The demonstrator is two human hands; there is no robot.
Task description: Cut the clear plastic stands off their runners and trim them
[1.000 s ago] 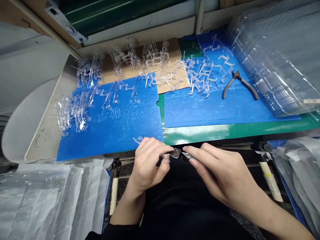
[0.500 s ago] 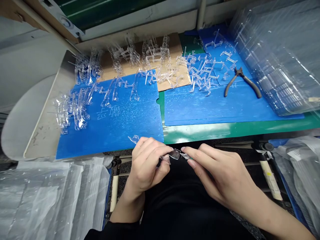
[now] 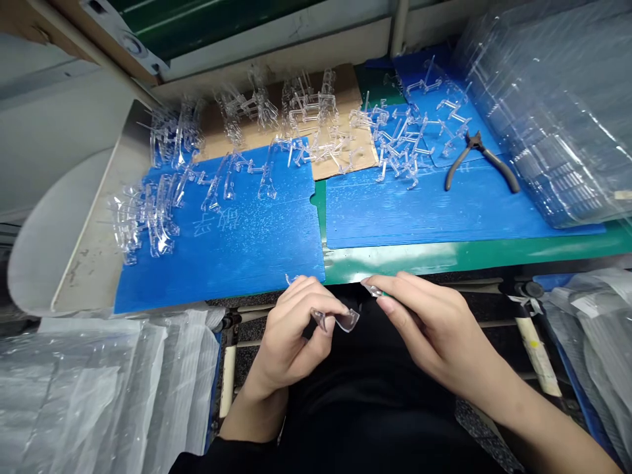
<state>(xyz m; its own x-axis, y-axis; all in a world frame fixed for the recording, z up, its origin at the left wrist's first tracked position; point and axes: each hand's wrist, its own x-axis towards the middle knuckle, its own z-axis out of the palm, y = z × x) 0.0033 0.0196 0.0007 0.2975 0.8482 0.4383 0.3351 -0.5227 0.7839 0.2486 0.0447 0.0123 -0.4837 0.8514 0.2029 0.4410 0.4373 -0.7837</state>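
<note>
My left hand (image 3: 299,332) is closed around a clear plastic part (image 3: 348,320). Its curved, flared end sticks out past my thumb and index finger, and a small tip shows above my knuckles; the middle is hidden by my fingers. To the right, apart from that part, my right hand (image 3: 432,322) pinches a small shiny blade-like piece (image 3: 374,289) between thumb and fingertips. A bit of green shows at its edge, and most of it is covered. Both hands are in front of the table's near edge, above my dark clothing.
Clear moulded parts (image 3: 160,217) lie in rows on the left blue sheet (image 3: 266,243) and cardboard (image 3: 368,148). Clear sprue pieces (image 3: 402,145) are heaped right of centre beside pliers (image 3: 476,155). Stacked clear trays (image 3: 553,131) stand at right; plastic bags (image 3: 99,382) flank me below.
My hands have drawn apart, so the clear part no longer meets the small piece in my right hand. The clear part's flared end has tipped downward.
</note>
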